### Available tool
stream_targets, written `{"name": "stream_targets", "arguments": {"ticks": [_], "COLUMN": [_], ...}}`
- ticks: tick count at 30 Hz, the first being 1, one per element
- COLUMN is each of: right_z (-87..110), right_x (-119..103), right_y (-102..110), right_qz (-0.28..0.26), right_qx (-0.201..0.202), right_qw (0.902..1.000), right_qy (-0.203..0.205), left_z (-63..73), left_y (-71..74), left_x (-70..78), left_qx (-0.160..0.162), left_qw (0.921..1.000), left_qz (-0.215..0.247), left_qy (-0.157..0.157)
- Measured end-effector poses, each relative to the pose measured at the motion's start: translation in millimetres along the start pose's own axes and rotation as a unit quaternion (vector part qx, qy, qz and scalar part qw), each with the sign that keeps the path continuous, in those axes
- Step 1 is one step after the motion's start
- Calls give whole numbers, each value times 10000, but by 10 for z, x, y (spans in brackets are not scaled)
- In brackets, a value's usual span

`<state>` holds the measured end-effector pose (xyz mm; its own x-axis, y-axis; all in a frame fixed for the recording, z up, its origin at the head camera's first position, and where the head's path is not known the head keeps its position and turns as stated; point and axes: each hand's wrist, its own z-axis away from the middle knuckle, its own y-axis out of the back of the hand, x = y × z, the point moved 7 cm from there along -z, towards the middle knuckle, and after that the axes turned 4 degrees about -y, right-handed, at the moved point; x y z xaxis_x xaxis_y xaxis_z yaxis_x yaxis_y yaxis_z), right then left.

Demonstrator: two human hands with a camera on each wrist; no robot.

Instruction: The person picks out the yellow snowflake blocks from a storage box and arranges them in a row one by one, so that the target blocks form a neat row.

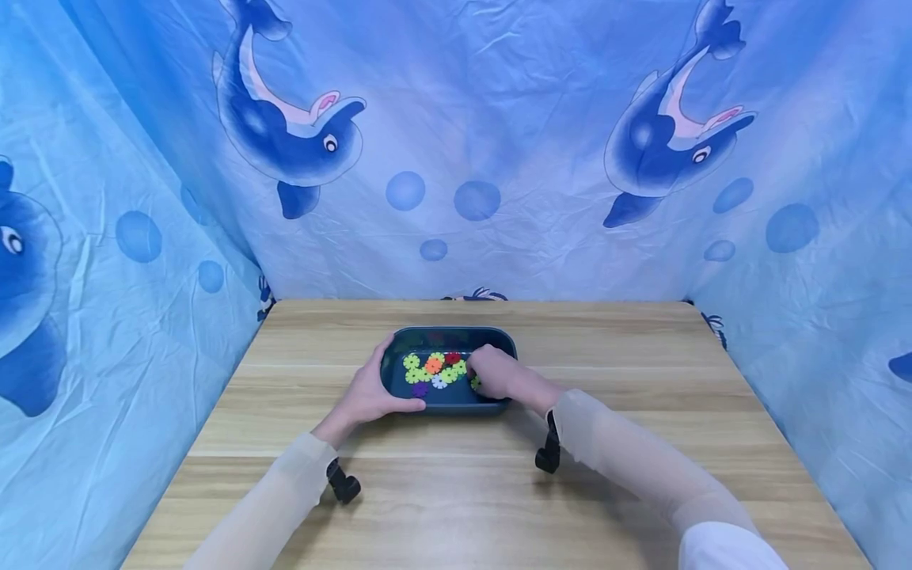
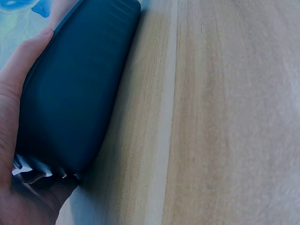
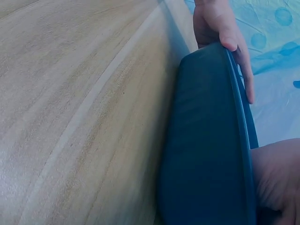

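Observation:
A dark teal plastic tray (image 1: 456,409) with rounded corners stands on the table. Inside lie several small notched snowflake discs, mostly yellow-green, among them an orange disc (image 1: 433,366), a red disc (image 1: 452,358), a white disc (image 1: 439,381) and a purple disc (image 1: 419,389). My left hand (image 1: 370,392) grips the tray's left end, thumb along the front rim and fingers around the side; in the left wrist view the tray wall (image 2: 75,89) fills that grasp. My right hand (image 1: 495,372) reaches down into the tray's right end beside a yellow-green disc (image 1: 476,383); its fingertips are hidden.
The wood-grain table (image 1: 456,499) spreads around the tray. A blue dolphin-print curtain (image 1: 456,142) encloses the back and both sides. Black wrist mounts (image 1: 343,483) hang below both forearms.

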<state>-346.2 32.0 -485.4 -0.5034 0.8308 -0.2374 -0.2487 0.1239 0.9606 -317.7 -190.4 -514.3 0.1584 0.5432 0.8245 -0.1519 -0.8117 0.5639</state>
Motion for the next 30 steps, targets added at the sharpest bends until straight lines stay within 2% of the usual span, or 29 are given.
{"name": "stream_targets", "arguments": {"ticks": [7, 10, 18, 24, 30], "right_z": [25, 47, 138, 267, 419], "right_x": [24, 35, 103, 278, 464], "right_y": [-4, 34, 417, 677, 753], "right_qz": [42, -25, -122, -272, -296], "right_qx": [-58, 46, 681, 935, 972], "right_qw": [9998, 9998, 9973, 9949, 9946], "right_qy": [-171, -203, 258, 265, 212], "left_z": [7, 15, -5, -22, -2], "left_y": [-19, -32, -15, -29, -11], "left_x": [10, 8, 21, 39, 15], "left_qx": [-34, -72, -24, -49, -35], "left_qw": [9999, 9999, 9999, 9999, 9998], "left_qz": [-104, -121, -146, -109, -199], "left_qy": [5, 1, -1, -38, 26]}}
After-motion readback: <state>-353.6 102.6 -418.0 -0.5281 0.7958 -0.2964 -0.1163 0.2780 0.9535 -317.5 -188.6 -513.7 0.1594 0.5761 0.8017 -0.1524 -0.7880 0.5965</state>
